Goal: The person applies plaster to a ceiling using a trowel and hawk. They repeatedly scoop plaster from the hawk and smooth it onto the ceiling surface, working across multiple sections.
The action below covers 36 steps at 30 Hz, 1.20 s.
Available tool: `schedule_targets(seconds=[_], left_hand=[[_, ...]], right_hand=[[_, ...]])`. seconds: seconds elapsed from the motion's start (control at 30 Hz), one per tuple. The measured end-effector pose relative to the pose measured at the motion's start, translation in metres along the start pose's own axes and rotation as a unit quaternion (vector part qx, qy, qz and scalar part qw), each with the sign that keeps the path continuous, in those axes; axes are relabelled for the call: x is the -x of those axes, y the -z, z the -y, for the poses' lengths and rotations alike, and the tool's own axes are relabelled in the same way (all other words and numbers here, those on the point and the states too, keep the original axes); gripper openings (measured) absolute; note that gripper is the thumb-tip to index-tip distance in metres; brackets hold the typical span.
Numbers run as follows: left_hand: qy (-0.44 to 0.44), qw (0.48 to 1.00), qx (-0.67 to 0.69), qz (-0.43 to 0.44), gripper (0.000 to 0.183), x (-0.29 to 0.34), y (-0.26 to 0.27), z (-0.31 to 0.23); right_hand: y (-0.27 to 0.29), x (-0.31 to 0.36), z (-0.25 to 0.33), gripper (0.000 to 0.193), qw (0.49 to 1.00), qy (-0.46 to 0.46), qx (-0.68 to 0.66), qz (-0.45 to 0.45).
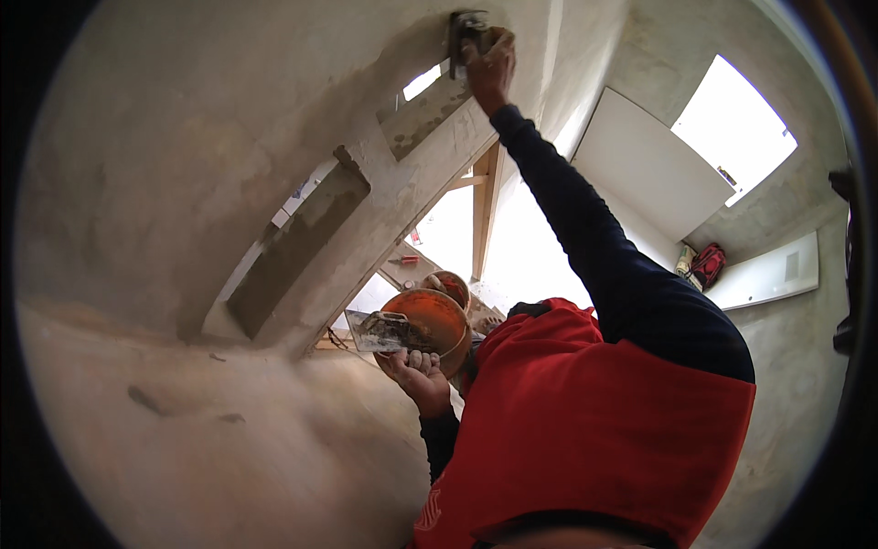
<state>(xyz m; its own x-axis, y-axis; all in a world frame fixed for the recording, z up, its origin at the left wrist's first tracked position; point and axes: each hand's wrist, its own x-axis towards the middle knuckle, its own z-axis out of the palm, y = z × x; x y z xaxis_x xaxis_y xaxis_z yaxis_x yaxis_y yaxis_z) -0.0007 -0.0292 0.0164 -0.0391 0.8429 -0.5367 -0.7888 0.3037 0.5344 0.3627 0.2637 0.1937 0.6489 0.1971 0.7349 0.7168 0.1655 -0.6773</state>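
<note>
My right hand (491, 62) reaches up to the wall, closed on a dark-handled plastering trowel (466, 37). The trowel's blade is pressed against or very near the wall, just above the upper recess (430, 119). Lower down, my left hand (421, 377) has its fingers curled round a flat metal trowel (375, 340); its handle is mostly hidden. Grey wet plaster (384, 322) lies on that blade. Beyond and below it stands an orange bucket (437, 320), partly covered by the trowel and my hand.
A second, longer recess (297, 247) opens in the plastered wall (183, 137), with damp darker plaster inside. Another bucket (448, 285) stands behind the orange one. A wooden post (485, 206) rises near them. At right are white boards (654, 169) and a red bag (707, 265).
</note>
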Motion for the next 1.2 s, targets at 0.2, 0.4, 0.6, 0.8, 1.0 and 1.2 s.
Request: schedule_targets(seconds=[0.2,0.4,0.6,0.8,1.0,1.2], left_hand=[[-0.016,1.0,0.004,-0.023,0.028,0.0,0.001,0.001],[-0.009,1.0,0.0,0.011,0.02,-0.008,0.01,0.002],[-0.032,0.995,-0.086,0.038,0.011,0.002,0.009,-0.001],[0.014,1.0,-0.006,0.01,0.013,-0.002,0.008,-0.003],[-0.072,0.987,-0.144,0.027,0.013,-0.005,0.013,0.004],[-0.011,0.998,-0.048,-0.028,0.012,-0.007,0.013,0.0]], right_hand=[[0.051,0.08,-0.015,0.043,0.963,0.233,0.013,0.137],[0.106,0.3,0.013,0.033,0.596,0.363,-0.052,0.714],[0.118,0.418,0.02,0.024,0.502,0.315,0.093,0.8],[0.134,0.415,0.021,0.03,0.563,0.257,0.103,0.779],[0.136,0.368,0.003,0.035,0.543,0.197,-0.037,0.815],[0.136,0.375,-0.003,0.041,0.565,0.168,-0.076,0.804]])
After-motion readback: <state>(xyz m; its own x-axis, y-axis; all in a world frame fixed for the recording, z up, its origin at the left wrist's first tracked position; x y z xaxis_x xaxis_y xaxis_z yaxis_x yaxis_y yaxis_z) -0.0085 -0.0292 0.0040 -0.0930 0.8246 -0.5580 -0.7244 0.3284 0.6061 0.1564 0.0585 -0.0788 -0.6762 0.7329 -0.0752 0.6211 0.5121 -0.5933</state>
